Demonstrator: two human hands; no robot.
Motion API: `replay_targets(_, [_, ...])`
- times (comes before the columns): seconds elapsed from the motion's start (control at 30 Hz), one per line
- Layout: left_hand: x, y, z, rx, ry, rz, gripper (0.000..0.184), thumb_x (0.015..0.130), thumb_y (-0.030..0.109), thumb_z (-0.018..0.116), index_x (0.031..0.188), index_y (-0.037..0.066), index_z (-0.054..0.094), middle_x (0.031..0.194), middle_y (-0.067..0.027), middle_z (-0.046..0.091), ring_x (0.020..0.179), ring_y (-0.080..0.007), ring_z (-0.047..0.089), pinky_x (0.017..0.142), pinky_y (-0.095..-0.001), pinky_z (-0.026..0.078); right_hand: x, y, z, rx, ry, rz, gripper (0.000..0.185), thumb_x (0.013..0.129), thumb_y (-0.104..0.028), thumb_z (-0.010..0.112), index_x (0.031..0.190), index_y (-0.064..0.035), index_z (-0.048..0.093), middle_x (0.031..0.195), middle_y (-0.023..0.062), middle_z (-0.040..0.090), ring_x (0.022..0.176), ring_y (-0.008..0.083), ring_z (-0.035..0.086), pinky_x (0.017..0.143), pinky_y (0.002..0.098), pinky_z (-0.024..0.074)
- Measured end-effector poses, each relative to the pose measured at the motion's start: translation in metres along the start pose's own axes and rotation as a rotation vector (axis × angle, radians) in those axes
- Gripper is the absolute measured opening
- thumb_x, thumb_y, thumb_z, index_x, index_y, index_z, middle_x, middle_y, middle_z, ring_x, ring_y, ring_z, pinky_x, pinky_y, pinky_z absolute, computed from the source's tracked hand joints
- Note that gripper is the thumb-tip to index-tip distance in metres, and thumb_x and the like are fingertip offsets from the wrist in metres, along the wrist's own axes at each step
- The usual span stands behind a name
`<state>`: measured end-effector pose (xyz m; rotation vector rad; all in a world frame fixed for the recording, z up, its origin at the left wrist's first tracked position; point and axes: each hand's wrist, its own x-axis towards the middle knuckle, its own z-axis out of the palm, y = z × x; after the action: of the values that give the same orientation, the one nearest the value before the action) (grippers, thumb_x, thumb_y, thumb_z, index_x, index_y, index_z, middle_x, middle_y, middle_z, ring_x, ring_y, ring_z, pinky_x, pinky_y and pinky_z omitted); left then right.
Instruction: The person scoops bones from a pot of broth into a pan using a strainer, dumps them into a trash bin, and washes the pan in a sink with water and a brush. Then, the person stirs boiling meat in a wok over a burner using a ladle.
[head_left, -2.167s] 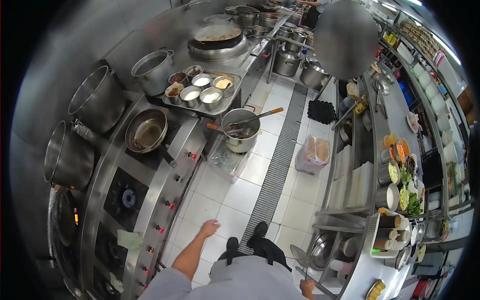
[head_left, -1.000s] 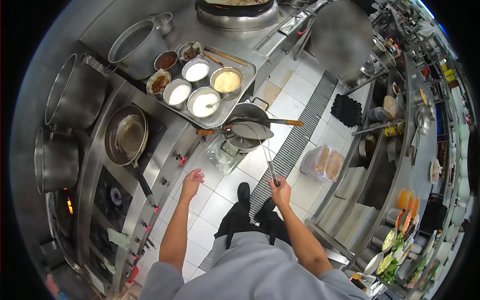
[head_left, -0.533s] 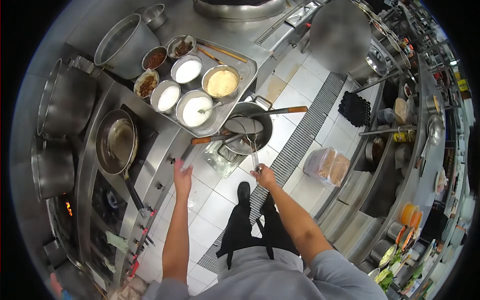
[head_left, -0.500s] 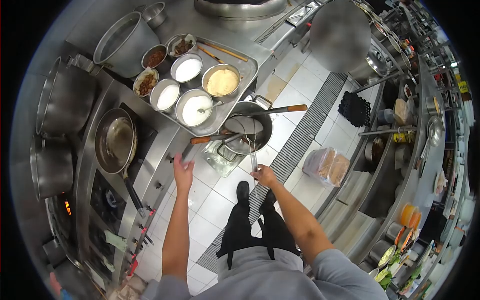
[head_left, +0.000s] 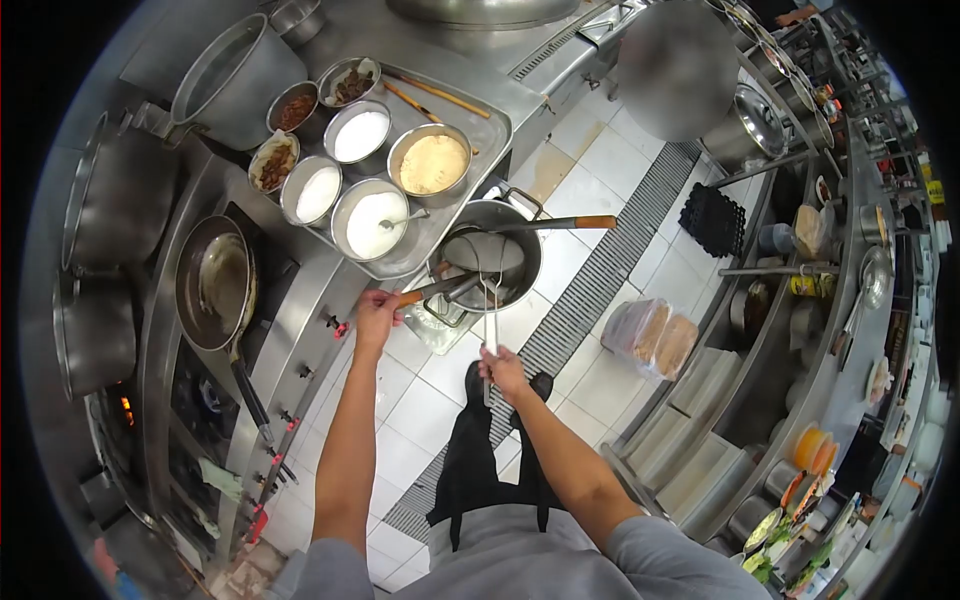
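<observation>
In the head view, both your forearms reach forward over the floor (head_left: 410,400). Your right hand (head_left: 504,371) is curled around the handle of a long-handled skimmer (head_left: 491,325), its head down inside the two-handled pot (head_left: 533,262). Your left hand (head_left: 377,313), palm turned inward and fingers bent, meets the end of a wooden handle (head_left: 412,298) slanting out of that pot; whether it pinches the wood, you cannot tell.
</observation>
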<state>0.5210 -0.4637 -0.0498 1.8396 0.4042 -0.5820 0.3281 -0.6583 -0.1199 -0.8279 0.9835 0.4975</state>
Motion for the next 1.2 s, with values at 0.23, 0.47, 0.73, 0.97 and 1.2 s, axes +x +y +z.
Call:
replay_targets(0.23, [-0.013, 0.031, 0.043, -0.603, -0.522, -0.634, 0.018, 0.088, 0.015, 0.063, 0.093, 0.003, 0.051, 0.083, -0.0131, 0.059, 0.056, -0.0107, 0.049, 0.047, -0.0200, 0.042, -0.004, -0.029, -0.034, -0.507, 0.487, -0.439, 0.049, 0.089, -0.042, 0.061, 0.102, 0.0061, 0.062, 0.081, 0.0191, 0.065, 0.077, 0.0247, 0.059, 0.073, 0.0381, 0.0461])
replay_targets(0.47, [-0.064, 0.021, 0.114, -0.459, -0.579, -0.604, 0.011, 0.085, 0.007, 0.060, 0.087, 0.004, 0.049, 0.071, -0.0059, 0.050, 0.050, -0.0113, 0.045, 0.040, -0.0222, 0.034, -0.104, -0.068, -0.070, -0.457, 0.265, -0.267, 0.041, 0.090, -0.039, 0.061, 0.093, 0.0016, 0.063, 0.065, -0.0002, 0.051, 0.061, 0.0118, 0.044, 0.056, 0.0305, 0.0386])
replay_targets(0.73, [-0.135, 0.050, 0.083, 0.413, -0.331, -0.099, 0.055, 0.082, 0.009, 0.055, 0.132, -0.004, 0.038, 0.076, -0.0125, 0.054, 0.044, -0.0150, 0.047, 0.036, -0.0320, 0.038, -0.172, -0.080, -0.112, -0.525, 0.323, -0.436, 0.030, 0.092, -0.034, 0.061, 0.092, -0.0041, 0.064, 0.058, -0.0070, 0.040, 0.053, 0.0054, 0.034, 0.048, 0.0256, 0.0282])
replay_targets(0.97, [-0.213, 0.084, 0.046, 0.606, -0.243, 0.032, 0.066, 0.086, 0.018, 0.055, 0.144, 0.001, 0.026, 0.111, -0.0308, 0.060, 0.108, -0.0445, 0.057, 0.093, -0.0437, 0.043, -0.208, -0.052, -0.142, -0.578, 0.390, -0.432, 0.032, 0.092, -0.034, 0.060, 0.090, -0.0031, 0.063, 0.060, -0.0040, 0.044, 0.055, 0.0081, 0.038, 0.049, 0.0273, 0.0316])
replay_targets(1.2, [-0.200, 0.090, 0.041, 0.645, -0.167, 0.128, 0.064, 0.087, 0.012, 0.054, 0.143, 0.001, 0.026, 0.109, -0.0322, 0.060, 0.102, -0.0460, 0.058, 0.090, -0.0483, 0.045, -0.124, -0.034, -0.094, -0.768, 0.437, -0.560, 0.046, 0.089, -0.045, 0.059, 0.090, 0.0010, 0.061, 0.066, 0.0144, 0.058, 0.060, 0.0228, 0.052, 0.059, 0.0374, 0.0440])
